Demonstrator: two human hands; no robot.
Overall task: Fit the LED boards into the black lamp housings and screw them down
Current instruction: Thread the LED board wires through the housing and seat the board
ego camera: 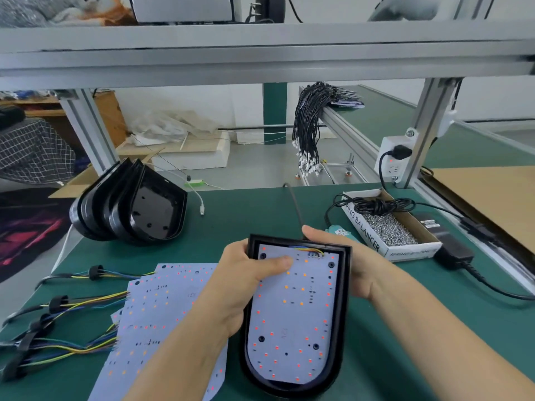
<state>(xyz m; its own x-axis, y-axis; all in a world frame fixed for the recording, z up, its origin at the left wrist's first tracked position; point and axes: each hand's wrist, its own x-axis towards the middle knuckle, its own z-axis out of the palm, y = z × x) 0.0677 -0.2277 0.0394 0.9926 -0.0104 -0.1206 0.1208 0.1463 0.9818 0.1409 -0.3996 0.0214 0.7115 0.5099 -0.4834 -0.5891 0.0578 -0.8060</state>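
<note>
LED board (292, 316) sat in black housing (346, 285), both hands held it
Left hand (246, 282) gripped the housing edge, thumb on board; right hand (351, 264) gripped the far side

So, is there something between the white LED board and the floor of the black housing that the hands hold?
Nothing visible does. The white LED board already lies inside the black lamp housing; the left hand presses its thumb on the board and the right hand grips the housing's far side. Underneath the board is hidden.

- One cam only, on the person's head, wide-angle, looking fwd and down over the green bench (260, 209).
- Close: both forearms enter from bottom edge.
- Upper frame takes in shelf rail (260, 62), floor beyond.
</note>
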